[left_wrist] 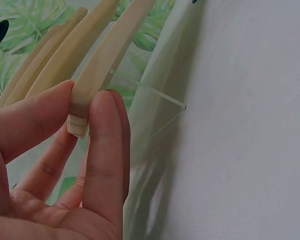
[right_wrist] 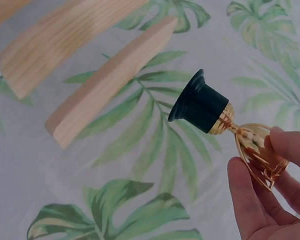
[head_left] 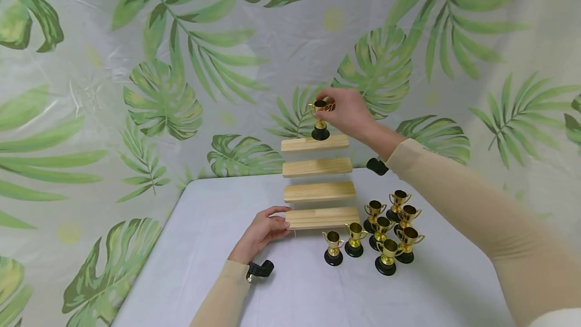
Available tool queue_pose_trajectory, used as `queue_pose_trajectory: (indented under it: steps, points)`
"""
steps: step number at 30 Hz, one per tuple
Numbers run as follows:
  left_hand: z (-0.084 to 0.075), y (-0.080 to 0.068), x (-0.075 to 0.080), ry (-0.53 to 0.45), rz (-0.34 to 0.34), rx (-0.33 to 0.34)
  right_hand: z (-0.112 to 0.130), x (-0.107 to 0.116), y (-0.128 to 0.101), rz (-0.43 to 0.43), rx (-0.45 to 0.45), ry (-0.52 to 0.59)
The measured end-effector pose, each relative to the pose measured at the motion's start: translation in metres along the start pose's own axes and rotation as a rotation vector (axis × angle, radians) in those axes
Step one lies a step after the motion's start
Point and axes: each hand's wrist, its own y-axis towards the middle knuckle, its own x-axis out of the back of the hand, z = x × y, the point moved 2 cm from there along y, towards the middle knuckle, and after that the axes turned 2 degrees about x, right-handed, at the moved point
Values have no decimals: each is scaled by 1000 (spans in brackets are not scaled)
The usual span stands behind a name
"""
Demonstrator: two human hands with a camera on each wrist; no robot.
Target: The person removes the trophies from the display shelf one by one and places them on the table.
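Observation:
My right hand (head_left: 347, 110) pinches a small gold trophy cup (head_left: 320, 121) by its cup and handle. In the head view its black base overlaps the top shelf of a four-step wooden display stand (head_left: 320, 192); the right wrist view shows a gap between the black base (right_wrist: 202, 102) and the top board (right_wrist: 112, 80). At the stand's lowest step, my left hand (head_left: 263, 230) grips the left end of the board. The left wrist view has thumb and fingers on either side of that board end (left_wrist: 85, 102), with a clear support leg (left_wrist: 150, 90) beneath.
Several gold trophy cups (head_left: 383, 231) on black bases stand on the white table (head_left: 218, 216), right of the stand and in front of it. Behind the table hangs a leaf-print cloth (head_left: 254, 64). A black wrist camera (head_left: 260, 268) sits on the left wrist.

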Motion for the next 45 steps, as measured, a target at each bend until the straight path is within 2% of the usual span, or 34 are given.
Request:
queue_pose_trajectory:
  steps: [8,18,32,45]
  points:
    - [-3,-1,1,-1,-17,0,-5,28,-20,-32,8,-7]
    - [-7,-5,2,17,-27,-15,-23,57,-56,-96,6,-82]
    - [-6,-6,1,-12,-27,-14,-56,70,-112,-152,-21,-121]
    - [-4,-5,-2,-9,-16,-20,-85,77,-171,-152,-115,-178]
